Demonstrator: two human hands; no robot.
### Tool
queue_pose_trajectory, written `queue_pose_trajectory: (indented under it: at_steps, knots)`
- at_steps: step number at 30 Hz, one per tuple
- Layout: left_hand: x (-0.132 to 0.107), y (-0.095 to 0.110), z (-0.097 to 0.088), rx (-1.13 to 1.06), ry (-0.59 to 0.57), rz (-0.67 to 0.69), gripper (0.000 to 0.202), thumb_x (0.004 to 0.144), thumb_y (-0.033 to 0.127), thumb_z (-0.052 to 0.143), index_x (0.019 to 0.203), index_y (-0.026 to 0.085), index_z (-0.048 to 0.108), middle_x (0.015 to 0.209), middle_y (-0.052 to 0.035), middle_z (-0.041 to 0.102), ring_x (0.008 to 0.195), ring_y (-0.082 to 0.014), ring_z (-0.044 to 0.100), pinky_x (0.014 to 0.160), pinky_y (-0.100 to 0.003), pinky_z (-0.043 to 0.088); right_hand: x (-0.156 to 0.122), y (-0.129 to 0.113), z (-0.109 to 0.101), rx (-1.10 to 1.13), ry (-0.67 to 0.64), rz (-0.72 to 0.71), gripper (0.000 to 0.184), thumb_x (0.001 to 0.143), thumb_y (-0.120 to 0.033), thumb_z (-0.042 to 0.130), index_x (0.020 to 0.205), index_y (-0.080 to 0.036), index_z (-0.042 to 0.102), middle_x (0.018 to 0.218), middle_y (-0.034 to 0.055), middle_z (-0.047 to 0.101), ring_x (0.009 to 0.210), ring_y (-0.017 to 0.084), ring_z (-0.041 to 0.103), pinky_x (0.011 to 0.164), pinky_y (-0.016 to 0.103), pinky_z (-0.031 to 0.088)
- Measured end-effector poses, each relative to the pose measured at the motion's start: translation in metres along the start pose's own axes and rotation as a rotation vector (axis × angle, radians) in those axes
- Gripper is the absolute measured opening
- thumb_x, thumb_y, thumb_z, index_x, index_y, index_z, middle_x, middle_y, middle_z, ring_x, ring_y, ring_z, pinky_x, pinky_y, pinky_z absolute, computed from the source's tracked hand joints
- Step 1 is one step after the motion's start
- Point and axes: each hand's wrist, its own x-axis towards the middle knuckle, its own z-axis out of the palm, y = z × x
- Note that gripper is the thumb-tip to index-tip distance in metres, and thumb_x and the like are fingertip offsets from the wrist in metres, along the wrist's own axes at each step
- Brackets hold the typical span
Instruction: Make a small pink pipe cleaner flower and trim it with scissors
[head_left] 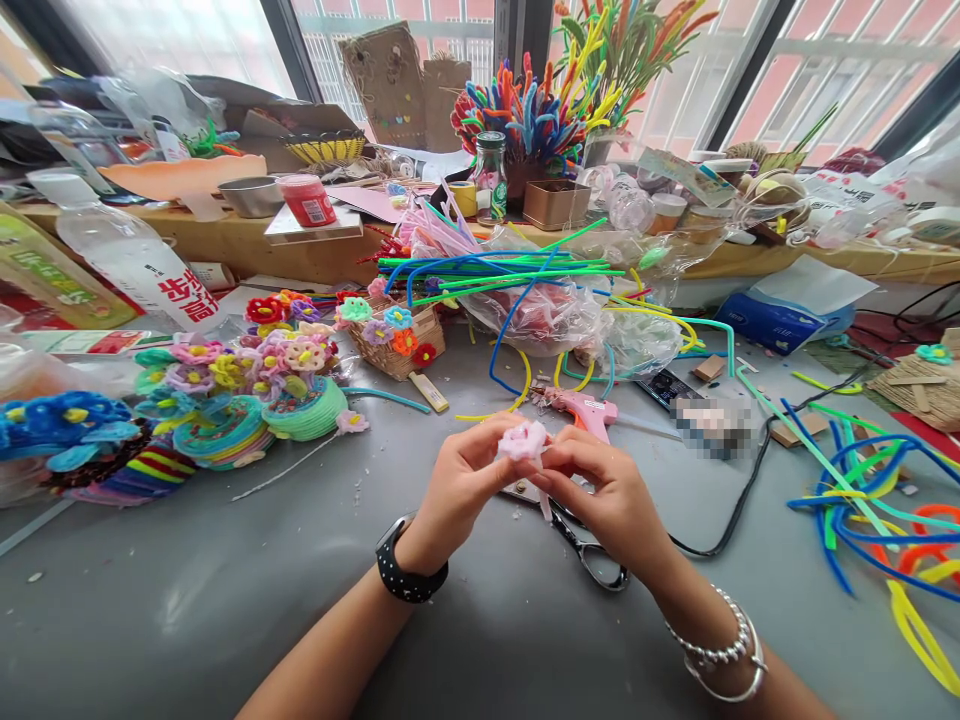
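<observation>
Between my two hands, just above the grey table, is a small pale-pink pipe-cleaner flower (523,440). My left hand (472,470) pinches it from the left, with a black dotted watch band on that wrist. From the right, my right hand (596,480) closes thumb and fingers on the flower's edge, and a short pink end hangs below. Behind my hands lies a pink glue gun (581,408). Scissors (600,565) rest on the table beneath my right hand, their blades partly hidden.
Pipe-cleaner flower pots (304,405) stand at left, beside a flower basket (397,340). Green and blue pipe cleaners (510,275) lie on plastic bags behind. Loose pipe cleaners (862,500), a black cable (739,510) and a blue tissue pack (780,315) are at right.
</observation>
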Motion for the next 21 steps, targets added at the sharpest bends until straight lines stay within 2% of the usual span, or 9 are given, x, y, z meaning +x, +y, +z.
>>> queue_pose_trajectory:
  at_steps: [3,7,10,14,17,21]
  knots:
    - [0.0016,-0.0033,-0.0013,-0.113,0.027,-0.150,0.029,0.063,0.041,0.063,0.077,0.016,0.066,0.080,-0.0057,0.064,0.082,-0.0194,0.055,0.078,-0.031,0.040,-0.0008,0.0008,0.0007,0.021,0.012,0.043,0.019,0.077,-0.030,0.054,0.064,-0.016,0.056,0.062,-0.0004,0.050,0.058,0.010,0.047,0.051,0.022,0.040]
    - [0.0024,-0.0041,0.0004,-0.135,0.029,-0.255,0.022,0.064,0.034,0.064,0.074,0.014,0.067,0.077,-0.0050,0.064,0.080,-0.0180,0.054,0.079,-0.030,0.038,-0.0017,0.0045,0.0016,0.008,0.026,0.106,0.022,0.078,-0.031,0.052,0.062,-0.016,0.053,0.061,-0.0006,0.047,0.058,0.011,0.045,0.053,0.023,0.039]
    - [0.0021,-0.0027,0.0031,-0.160,0.045,-0.293,0.016,0.063,0.027,0.066,0.072,0.014,0.067,0.077,-0.0030,0.063,0.078,-0.0153,0.053,0.077,-0.028,0.038,-0.0016,0.0052,0.0020,-0.004,0.025,0.132,0.024,0.079,-0.033,0.052,0.061,-0.016,0.053,0.061,-0.0007,0.047,0.058,0.010,0.044,0.052,0.023,0.037]
    - [0.0022,-0.0032,0.0034,-0.235,0.031,-0.346,0.014,0.064,0.028,0.065,0.071,0.015,0.066,0.073,-0.0018,0.059,0.070,-0.0119,0.050,0.068,-0.025,0.037,-0.0002,0.0025,0.0019,0.005,-0.025,0.157,0.025,0.079,-0.034,0.050,0.064,-0.015,0.057,0.061,-0.0002,0.049,0.058,0.011,0.044,0.051,0.022,0.036]
    - [0.0030,-0.0033,0.0003,-0.203,0.009,-0.366,0.013,0.064,0.026,0.065,0.062,0.013,0.064,0.068,-0.0016,0.054,0.064,-0.0106,0.046,0.061,-0.023,0.037,0.0008,0.0025,0.0021,0.100,-0.117,0.201,0.025,0.079,-0.035,0.051,0.065,-0.015,0.058,0.061,-0.0005,0.050,0.057,0.010,0.043,0.052,0.022,0.035]
    - [0.0042,-0.0005,-0.0045,-0.120,-0.002,-0.319,0.013,0.062,0.024,0.066,0.057,0.013,0.063,0.078,-0.0023,0.052,0.064,-0.0097,0.046,0.057,-0.021,0.036,0.0004,0.0074,0.0047,0.321,-0.229,0.329,0.029,0.078,-0.039,0.051,0.065,-0.014,0.057,0.056,-0.0026,0.047,0.050,0.007,0.037,0.047,0.020,0.031]
